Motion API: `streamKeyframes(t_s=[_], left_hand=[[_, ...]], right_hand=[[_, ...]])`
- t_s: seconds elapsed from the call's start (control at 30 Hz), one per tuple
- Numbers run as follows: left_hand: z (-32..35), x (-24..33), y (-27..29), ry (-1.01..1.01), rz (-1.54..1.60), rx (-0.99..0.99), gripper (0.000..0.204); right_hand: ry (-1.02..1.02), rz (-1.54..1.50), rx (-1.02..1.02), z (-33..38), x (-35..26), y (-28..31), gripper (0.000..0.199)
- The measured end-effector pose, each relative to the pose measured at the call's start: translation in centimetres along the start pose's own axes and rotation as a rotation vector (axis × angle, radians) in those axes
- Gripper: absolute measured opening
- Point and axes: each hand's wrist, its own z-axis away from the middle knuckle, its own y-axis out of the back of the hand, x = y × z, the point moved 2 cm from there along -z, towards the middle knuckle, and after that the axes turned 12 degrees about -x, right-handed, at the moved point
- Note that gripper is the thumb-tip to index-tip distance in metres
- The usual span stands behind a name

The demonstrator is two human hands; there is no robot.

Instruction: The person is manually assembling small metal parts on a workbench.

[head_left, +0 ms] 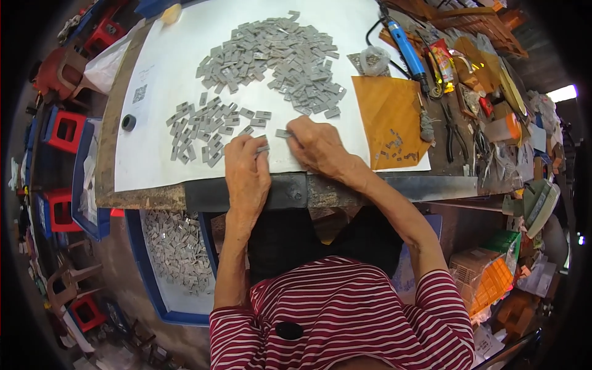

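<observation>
My left hand [245, 163] is closed near the front edge of the table, with a small grey metal piece [263, 148] pinched at its fingertips. Just to the right, my right hand [317, 143] pinches another small grey rectangular piece [283, 133] between thumb and fingers. Both hands rest low over a white sheet [160, 80]. Beyond the left hand lies a loose, spread-out group of like pieces [200, 128]. A much larger heap of them [271, 55] curves across the far part of the sheet.
A brown sheet [385, 111] with several small bits lies to the right, beside a blue pen-shaped electric tool [407, 49] and pliers [455, 135]. A dark roll [128, 122] sits at left. Below the table stands a blue bin [151, 280] of similar pieces.
</observation>
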Motion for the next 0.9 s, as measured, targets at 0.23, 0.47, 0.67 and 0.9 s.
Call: streamKeyframes(t_s=[0.23, 0.47, 0.67, 0.9], left_hand=[[-0.1, 0.5, 0.1, -0.001, 0.019, -0.035, 0.018], [-0.7, 1.9, -0.7, -0.043, 0.077, -0.059, 0.017], [-1.0, 3.2, -1.9, -0.046, 0.136, -0.117, 0.017], [-1.9, 4.5, -3.2, -0.054, 0.153, -0.212, 0.020]], right_hand=[[0.006, -0.054, -0.018, -0.1, -0.6, -0.3, 0.014], [-0.160, -0.138, 0.236, 2.1, 3.7, 4.4, 0.019], [-0.158, -0.149, 0.108, 2.8, 5.3, 5.3, 0.018], [-0.133, -0.114, 0.104, 4.0, 4.4, 5.8, 0.016]])
